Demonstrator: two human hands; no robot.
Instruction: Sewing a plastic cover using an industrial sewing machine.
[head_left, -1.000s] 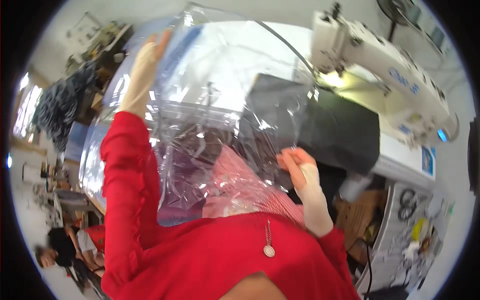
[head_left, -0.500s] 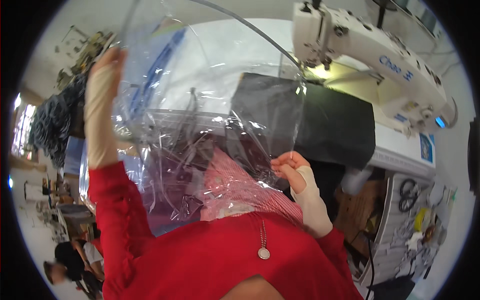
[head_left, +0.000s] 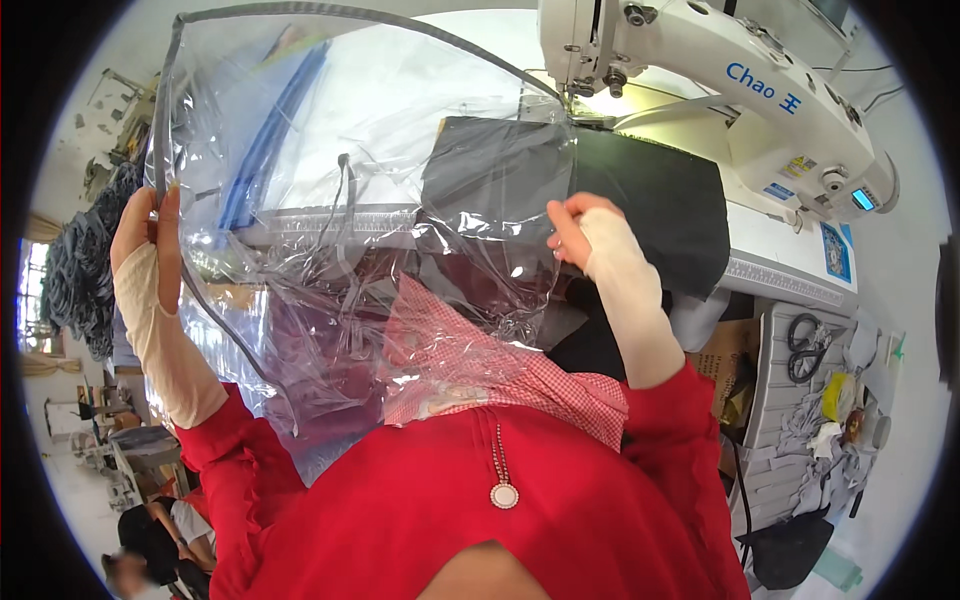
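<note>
- Since the earlier frames the clear plastic sheet (head_left: 350,200) has been lifted and spread wider, and the left hand (head_left: 140,235) has dropped from high overhead to the sheet's left edge, while the right hand (head_left: 580,225) has come up to its right side.
- The clear plastic sheet, edged with grey binding, is the biggest thing here; it hangs stretched between both hands in front of the person's chest and over the bench (head_left: 790,270), likely held taut so its seams can be looked over.
- The white sewing machine (head_left: 720,90) stands at the far right of the bench, its lamp lit over the needle.
- A piece of dark cloth (head_left: 650,200) lies flat on the bench under the machine, partly behind the sheet.
- A pink checked cloth (head_left: 470,360) sits bunched at the person's lap, under the sheet's lower folds.
- The left hand is closed on the bound left edge, fingers wrapped round it.
- The right hand pinches the sheet's right edge between thumb and fingertips.
- Black scissors (head_left: 805,345) rest on a side shelf, well apart.
</note>
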